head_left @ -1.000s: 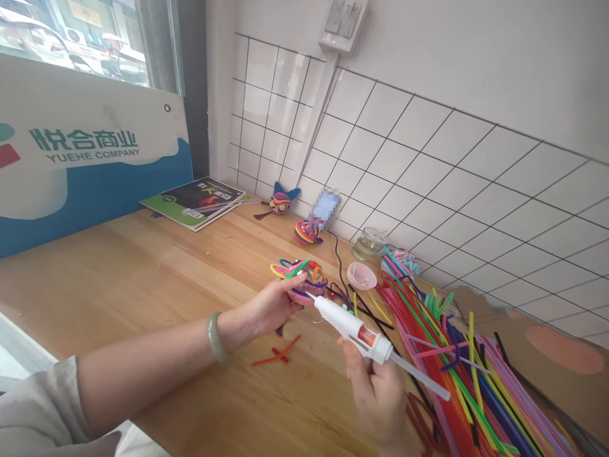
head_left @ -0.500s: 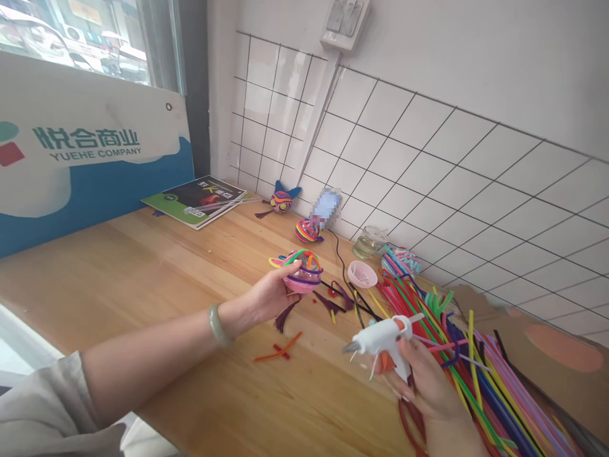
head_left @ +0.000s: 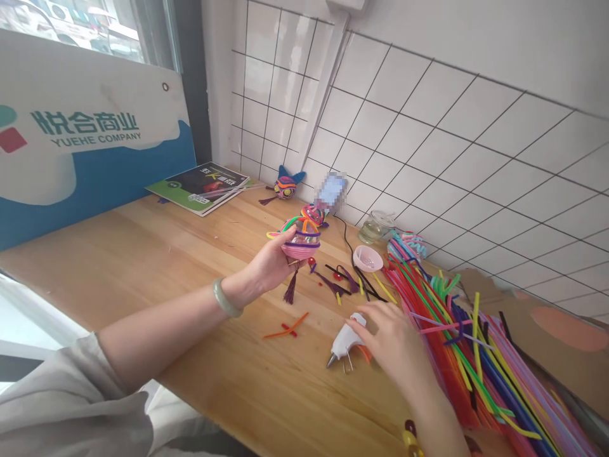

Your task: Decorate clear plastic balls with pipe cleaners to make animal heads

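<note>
My left hand is closed around a clear ball wrapped with pink, purple, green and orange pipe cleaners. A dark purple tassel hangs below it. On the table, the white glue gun stands nose-down on its wire stand, its metal nozzle pointing toward my left arm. My right hand is above and beside the gun's rear with fingers stretched out. The thumb reaches over the gun; whether it touches I cannot tell. The gun's handle is partly hidden behind the hand.
Many coloured pipe cleaners lie at right beside cardboard. Along the wall are a glass jar, a pink bowl, a phone and a finished-looking eared ball. Magazines lie at back left; orange scraps lie in front.
The glue gun has gone from my right hand's grip in the air down onto the table, and the fingers have loosened. My left hand still holds the ball. The view has tilted downward.
</note>
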A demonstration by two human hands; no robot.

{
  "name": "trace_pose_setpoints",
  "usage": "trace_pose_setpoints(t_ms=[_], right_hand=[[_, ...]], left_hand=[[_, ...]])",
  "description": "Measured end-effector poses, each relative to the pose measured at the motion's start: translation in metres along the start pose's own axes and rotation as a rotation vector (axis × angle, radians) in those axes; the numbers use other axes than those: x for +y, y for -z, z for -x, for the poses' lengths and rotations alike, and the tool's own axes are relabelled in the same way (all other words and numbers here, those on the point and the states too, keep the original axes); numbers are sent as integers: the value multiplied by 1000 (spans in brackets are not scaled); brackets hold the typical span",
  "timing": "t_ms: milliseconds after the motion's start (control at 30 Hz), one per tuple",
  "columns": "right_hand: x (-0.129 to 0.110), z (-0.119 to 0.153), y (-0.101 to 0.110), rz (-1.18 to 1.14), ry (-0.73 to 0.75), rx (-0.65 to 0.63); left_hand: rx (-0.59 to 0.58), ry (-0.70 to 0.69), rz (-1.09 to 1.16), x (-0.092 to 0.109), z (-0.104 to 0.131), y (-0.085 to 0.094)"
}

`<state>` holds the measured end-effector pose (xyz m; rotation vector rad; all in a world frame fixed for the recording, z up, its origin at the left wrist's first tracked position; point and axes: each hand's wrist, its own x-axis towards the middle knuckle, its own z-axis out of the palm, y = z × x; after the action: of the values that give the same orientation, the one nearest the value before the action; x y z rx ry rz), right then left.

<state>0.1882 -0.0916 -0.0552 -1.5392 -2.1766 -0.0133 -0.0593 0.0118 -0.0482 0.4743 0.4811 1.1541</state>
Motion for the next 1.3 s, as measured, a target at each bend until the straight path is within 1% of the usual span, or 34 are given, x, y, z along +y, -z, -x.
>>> trace_pose_setpoints(t_ms=[33,67,100,167,267,333,400,433,500,567,600,667,700,767,867,1000,1100,1300], right_hand=[[-14,-2,-3,-12,152,5],[-29,-5,-8,-34,274,-26],[-44,-6,-14,-43,354,-69],[-69,-8,-28,14,454,-148],[-90,-9,-53,186,528,-147],[-95,-9,-67,227,541,-139],[-99,-11,-73,240,553,-135],[-100,-12,-72,240,556,-133],[-101,-17,-64,232,555,-133],[-101,-25,-48,186,512,-110],[-99,-30,-39,149,472,-78],[-96,-41,-22,-24,350,94],[-94,-46,-15,-69,312,186],[-91,-53,-7,-74,266,327],[-89,-57,-5,41,247,432],[-91,-55,-9,195,295,519],[-91,-53,-11,184,315,539],[-89,-52,-17,178,312,543]], left_hand=[[-5,-8,-5,-1,0,1],[-7,-14,-10,-2,-1,2],[-8,-17,-17,-3,-1,3],[-9,-12,-34,-4,-1,4],[-12,1,-54,-6,0,4],[-13,6,-52,-6,1,3],[-13,14,-41,-7,2,2],[-20,16,-33,-7,3,2],[-34,15,-22,-8,3,2],[-40,15,-21,-9,3,2],[-41,17,-25,-9,3,2],[-50,15,-24,-10,4,0],[-62,12,-19,-10,5,-1],[-95,5,-7,-11,9,-6],[-142,13,-2,-14,16,-13],[-126,33,6,-20,24,-18],[-113,48,-18,-23,28,-19],[-135,49,-17,-26,31,-21]])
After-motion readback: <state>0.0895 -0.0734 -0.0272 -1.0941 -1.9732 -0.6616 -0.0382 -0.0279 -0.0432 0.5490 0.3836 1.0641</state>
